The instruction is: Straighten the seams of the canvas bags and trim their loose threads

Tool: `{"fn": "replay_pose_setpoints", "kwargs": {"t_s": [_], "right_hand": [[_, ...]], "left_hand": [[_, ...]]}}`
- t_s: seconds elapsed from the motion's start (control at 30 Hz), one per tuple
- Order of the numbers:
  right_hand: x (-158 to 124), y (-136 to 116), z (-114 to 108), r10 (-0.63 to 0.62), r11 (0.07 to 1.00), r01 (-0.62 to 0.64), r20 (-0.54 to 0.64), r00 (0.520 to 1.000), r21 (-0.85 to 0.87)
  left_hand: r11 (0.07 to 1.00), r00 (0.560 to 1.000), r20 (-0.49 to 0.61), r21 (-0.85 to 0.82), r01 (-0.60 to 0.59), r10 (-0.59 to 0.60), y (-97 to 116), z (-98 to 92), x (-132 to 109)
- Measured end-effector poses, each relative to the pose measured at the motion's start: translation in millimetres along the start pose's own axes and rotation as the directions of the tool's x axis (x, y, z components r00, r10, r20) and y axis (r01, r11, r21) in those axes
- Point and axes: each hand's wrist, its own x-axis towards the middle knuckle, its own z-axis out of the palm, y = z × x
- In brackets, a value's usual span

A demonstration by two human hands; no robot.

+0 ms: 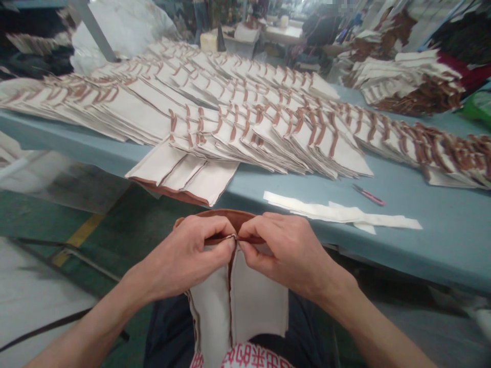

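Note:
A sewn fabric piece (pixel 259 294), off-white with a brown edge band, hangs over my lap just in front of the table. Pinched at its upper edge, beside the dark centre seam, it is held by my left hand (pixel 199 250). My right hand (pixel 284 245) grips the same edge right beside it, with thumb and forefinger closed on the cloth. The fingertips of both hands nearly meet at the seam. The brown inner side of the band shows behind my fingers.
Overlapping rows of similar off-white and brown pieces (pixel 245 122) cover the blue table (pixel 383 255). One piece (pixel 184 174) overhangs the front edge. White strips (pixel 337 212) and thread snips (pixel 369 195) lie at right. A stacked pile (pixel 410 82) stands farther back.

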Motion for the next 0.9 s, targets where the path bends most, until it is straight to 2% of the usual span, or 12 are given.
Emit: {"fn": "replay_pose_setpoints", "kwargs": {"t_s": [0.17,0.37,0.57,0.7,0.8,0.9], "right_hand": [[0,0,-3,-0.056,0.997,0.056,-0.005,0.998,-0.057],[1,-4,-7,-0.095,0.986,0.1,0.046,0.994,-0.134],[3,-10,-2,-0.134,0.955,0.126,-0.01,0.991,-0.27],[2,-12,1,-0.197,0.923,0.179,-0.021,0.98,-0.34],[2,-1,1,-0.22,0.909,0.197,-0.022,0.975,-0.367],[4,15,-8,-0.148,0.938,0.104,-0.111,0.983,-0.332]], "left_hand": [[0.997,1.0,-0.007,-0.076,0.017,-0.017,0,0.8,-3],[0.995,0.999,-0.036,-0.099,-0.005,0.001,-4,4.7,-5],[0.996,0.997,-0.078,-0.085,-0.029,0.023,-5,7.0,-4],[0.993,0.999,-0.023,-0.118,0.029,-0.032,-2,10.3,-1],[0.981,0.993,0.05,-0.163,0.11,-0.103,-2,20.3,-5],[0.985,0.985,0.137,-0.117,0.126,-0.109,-3,30.6,-12]]}}
